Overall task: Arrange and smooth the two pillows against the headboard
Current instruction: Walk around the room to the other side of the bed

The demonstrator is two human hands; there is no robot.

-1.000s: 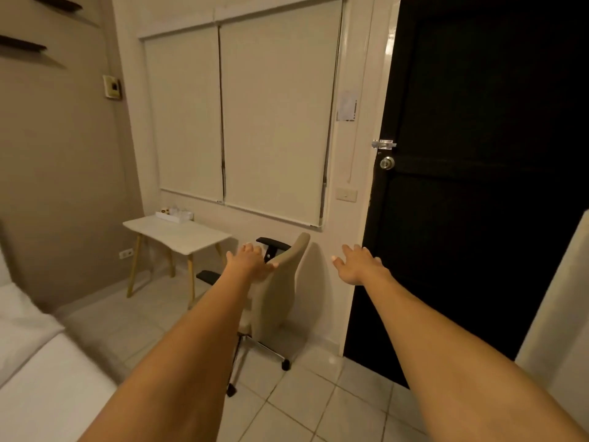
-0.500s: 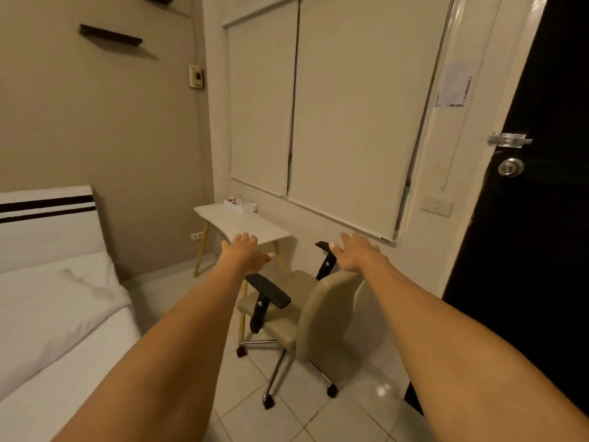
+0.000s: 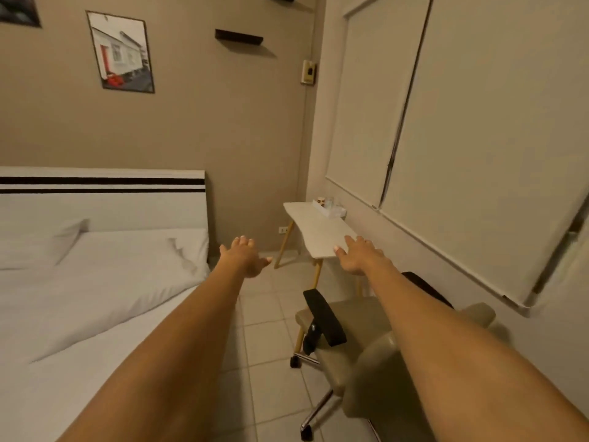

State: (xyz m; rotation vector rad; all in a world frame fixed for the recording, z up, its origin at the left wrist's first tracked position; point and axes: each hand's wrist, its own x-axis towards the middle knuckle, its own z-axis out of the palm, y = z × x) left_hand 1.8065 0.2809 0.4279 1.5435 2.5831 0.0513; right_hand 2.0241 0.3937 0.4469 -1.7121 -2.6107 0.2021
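Observation:
Two white pillows lie flat at the head of the bed. The nearer pillow [image 3: 127,263] reaches the bed's right edge; the farther pillow [image 3: 35,244] shows at the left frame edge. Behind them stands a white headboard [image 3: 105,205] with two dark stripes. Both my arms are stretched forward in the air. My left hand [image 3: 243,256] is open, fingers spread, just right of the nearer pillow's corner and over the floor. My right hand [image 3: 358,255] is open too, in front of the small table. Neither hand touches anything.
A beige office chair [image 3: 360,346] with black armrests stands on the tiled floor under my right arm. A small white table [image 3: 315,231] with wooden legs stands against the blinds-covered window wall. The white bed sheet [image 3: 63,346] fills the lower left.
The view has swung left from the black door to the bed and headboard. Both pillows have come into sight. My arms stay outstretched with open hands.

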